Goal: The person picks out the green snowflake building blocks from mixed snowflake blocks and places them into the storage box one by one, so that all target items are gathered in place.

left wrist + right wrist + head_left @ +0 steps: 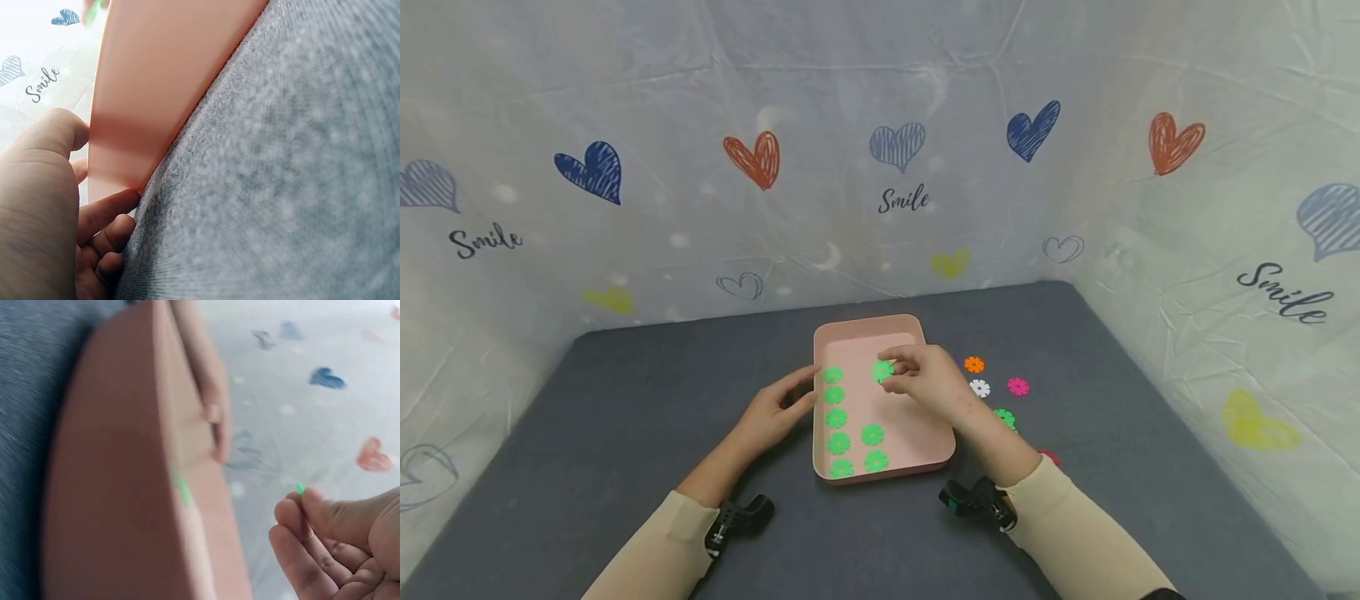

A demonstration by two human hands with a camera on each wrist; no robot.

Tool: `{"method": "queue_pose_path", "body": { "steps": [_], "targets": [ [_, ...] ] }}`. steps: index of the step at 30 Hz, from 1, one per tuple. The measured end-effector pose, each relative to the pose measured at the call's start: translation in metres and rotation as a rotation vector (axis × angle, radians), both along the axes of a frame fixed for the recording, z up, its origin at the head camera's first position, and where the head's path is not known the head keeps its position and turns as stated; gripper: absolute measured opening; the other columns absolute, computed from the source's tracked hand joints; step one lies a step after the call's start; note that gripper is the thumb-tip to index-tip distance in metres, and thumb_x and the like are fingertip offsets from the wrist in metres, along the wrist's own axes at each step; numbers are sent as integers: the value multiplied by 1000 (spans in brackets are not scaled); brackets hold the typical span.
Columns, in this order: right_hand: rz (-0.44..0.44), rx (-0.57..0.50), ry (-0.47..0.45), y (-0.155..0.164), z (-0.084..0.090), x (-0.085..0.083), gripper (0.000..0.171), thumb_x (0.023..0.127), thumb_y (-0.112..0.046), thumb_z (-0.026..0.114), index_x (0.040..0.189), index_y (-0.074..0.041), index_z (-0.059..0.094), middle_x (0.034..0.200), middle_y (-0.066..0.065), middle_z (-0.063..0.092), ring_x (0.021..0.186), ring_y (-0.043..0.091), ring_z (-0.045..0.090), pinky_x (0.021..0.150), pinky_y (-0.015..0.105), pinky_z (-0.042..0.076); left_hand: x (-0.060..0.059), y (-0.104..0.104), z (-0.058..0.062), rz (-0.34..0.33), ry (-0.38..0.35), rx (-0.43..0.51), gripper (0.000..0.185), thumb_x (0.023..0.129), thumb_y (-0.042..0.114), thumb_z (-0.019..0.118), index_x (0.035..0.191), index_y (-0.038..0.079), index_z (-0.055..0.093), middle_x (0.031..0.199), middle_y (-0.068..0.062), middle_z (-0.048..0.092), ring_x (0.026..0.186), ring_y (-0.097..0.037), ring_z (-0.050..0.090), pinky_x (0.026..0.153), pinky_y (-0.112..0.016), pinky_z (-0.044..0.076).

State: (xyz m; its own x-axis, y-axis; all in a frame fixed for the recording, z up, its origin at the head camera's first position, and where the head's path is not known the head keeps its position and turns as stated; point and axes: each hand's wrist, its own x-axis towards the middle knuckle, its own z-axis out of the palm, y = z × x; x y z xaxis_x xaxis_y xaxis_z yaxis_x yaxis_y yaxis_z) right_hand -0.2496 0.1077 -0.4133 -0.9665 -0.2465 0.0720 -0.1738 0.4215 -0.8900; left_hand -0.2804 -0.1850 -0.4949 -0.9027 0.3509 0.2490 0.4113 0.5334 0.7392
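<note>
Over the pink tray (913, 446), my right hand (932, 382) pinches a green flower-shaped disc (882, 372) between thumb and fingertips; in the right wrist view only the thin edge of this disc (300, 488) shows. Inside the tray, several matching green discs (837, 418) line the left side, and two more green discs (872, 435) lie in a second column near the front. My left hand (771, 417) touches the tray's left side, relaxed fingers against its outer wall (156, 81) and the thumb at the rim in the left wrist view.
Right of the tray, loose discs lie on the dark grey tabletop (1120, 467): an orange disc (973, 364), a white disc (980, 388), a pink disc (1018, 387) and green discs (1004, 418). The right forearm partly covers a red disc (1049, 457). A heart-patterned curtain (827, 208) surrounds the table.
</note>
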Motion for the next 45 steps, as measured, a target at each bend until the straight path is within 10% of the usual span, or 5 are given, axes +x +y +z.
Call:
{"method": "queue_pose_path", "body": {
  "steps": [10,21,35,45],
  "targets": [
    [43,346,150,-28,-38,-5,29,90,-3,77,119,-5,75,88,-2,67,81,12,59,78,33,51,0,0,-3,-5,-23,-10,50,104,28,65,151,16,54,132,-9,66,82,-18,57,71,-35,46],
    [143,439,165,-26,-48,-10,22,90,-9,79,111,-7,78,72,-3,52,69,13,47,68,30,40,-1,-1,0,-1,-14,-16,50,104,30,65,151,17,54,131,-8,66,83,-19,56,71,-35,45],
    [209,309,52,27,-7,-14,32,103,-15,64,133,-7,68,105,1,65,83,18,59,71,33,50,0,0,-4,-6,-13,-10,51,104,30,65,151,15,54,133,-9,65,86,-19,58,74,-37,47],
    [200,372,-163,95,8,-16,28,95,-9,72,121,0,70,91,7,63,79,22,55,72,36,47,0,-2,-1,6,-21,-10,50,104,30,65,151,16,54,131,-9,65,84,-20,55,74,-39,45]
  ]
}}
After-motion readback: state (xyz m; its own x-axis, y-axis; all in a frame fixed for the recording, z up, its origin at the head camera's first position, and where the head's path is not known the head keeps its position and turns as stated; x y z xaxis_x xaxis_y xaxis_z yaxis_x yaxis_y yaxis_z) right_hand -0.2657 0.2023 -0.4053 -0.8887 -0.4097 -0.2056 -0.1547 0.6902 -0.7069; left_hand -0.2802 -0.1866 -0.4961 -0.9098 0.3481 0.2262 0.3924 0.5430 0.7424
